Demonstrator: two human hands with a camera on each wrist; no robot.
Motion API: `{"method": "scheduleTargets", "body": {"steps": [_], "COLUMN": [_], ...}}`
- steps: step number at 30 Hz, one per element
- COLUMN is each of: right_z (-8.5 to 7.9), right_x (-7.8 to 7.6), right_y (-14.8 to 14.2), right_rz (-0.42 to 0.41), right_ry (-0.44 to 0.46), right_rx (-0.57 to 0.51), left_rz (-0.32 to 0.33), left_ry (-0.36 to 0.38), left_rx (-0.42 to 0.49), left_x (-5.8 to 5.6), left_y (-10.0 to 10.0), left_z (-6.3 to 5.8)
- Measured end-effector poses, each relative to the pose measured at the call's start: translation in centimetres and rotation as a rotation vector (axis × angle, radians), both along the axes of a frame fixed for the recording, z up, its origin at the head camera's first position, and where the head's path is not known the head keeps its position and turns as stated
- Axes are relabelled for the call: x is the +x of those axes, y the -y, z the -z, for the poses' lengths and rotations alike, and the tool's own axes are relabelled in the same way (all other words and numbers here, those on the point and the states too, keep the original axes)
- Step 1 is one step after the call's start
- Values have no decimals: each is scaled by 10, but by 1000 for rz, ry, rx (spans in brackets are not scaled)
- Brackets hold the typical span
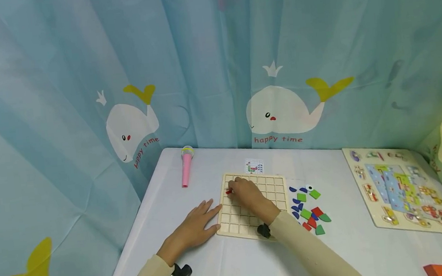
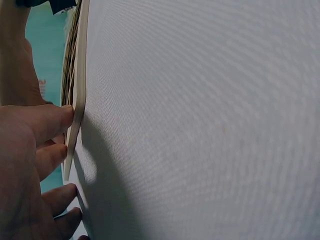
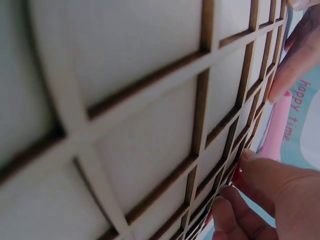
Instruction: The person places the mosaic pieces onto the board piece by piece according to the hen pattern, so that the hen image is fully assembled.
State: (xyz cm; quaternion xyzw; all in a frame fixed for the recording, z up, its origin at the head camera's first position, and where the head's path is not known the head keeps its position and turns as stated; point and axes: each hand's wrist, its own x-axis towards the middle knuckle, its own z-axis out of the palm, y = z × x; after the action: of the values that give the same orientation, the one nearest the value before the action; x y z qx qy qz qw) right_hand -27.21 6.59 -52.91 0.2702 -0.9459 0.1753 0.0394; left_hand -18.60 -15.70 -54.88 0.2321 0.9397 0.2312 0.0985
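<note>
A wooden grid board (image 1: 230, 230) with square recesses lies on the white table. My right hand (image 1: 246, 194) is over its upper left part, fingertips down at the squares, pinching a small red piece (image 1: 228, 192). In the right wrist view a bit of red (image 3: 237, 175) shows between thumb and fingers; its shape is mostly hidden. On the board's left edge rests my left hand (image 1: 197, 222), fingers spread. The left wrist view has the thumb (image 2: 62, 117) against the board's side.
Right of the board lie loose blue, green and red pieces (image 1: 306, 213). Behind it is a small pattern card (image 1: 254, 166). A pink toy microphone (image 1: 185, 168) lies at the back left, a picture puzzle board (image 1: 380, 211) at the right, and an orange block (image 1: 437, 270) at the front right.
</note>
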Motion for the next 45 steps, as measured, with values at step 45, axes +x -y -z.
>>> {"method": "scheduleTargets", "body": {"steps": [45], "right_z": [-23], "right_x": [-18], "right_y": [-224], "right_rz": [375], "right_ry": [527], "right_rx": [2], "left_rz": [-20], "left_ry": [13], "left_rx": [4], "left_x": [2], "left_y": [-2], "left_z": [-2]}}
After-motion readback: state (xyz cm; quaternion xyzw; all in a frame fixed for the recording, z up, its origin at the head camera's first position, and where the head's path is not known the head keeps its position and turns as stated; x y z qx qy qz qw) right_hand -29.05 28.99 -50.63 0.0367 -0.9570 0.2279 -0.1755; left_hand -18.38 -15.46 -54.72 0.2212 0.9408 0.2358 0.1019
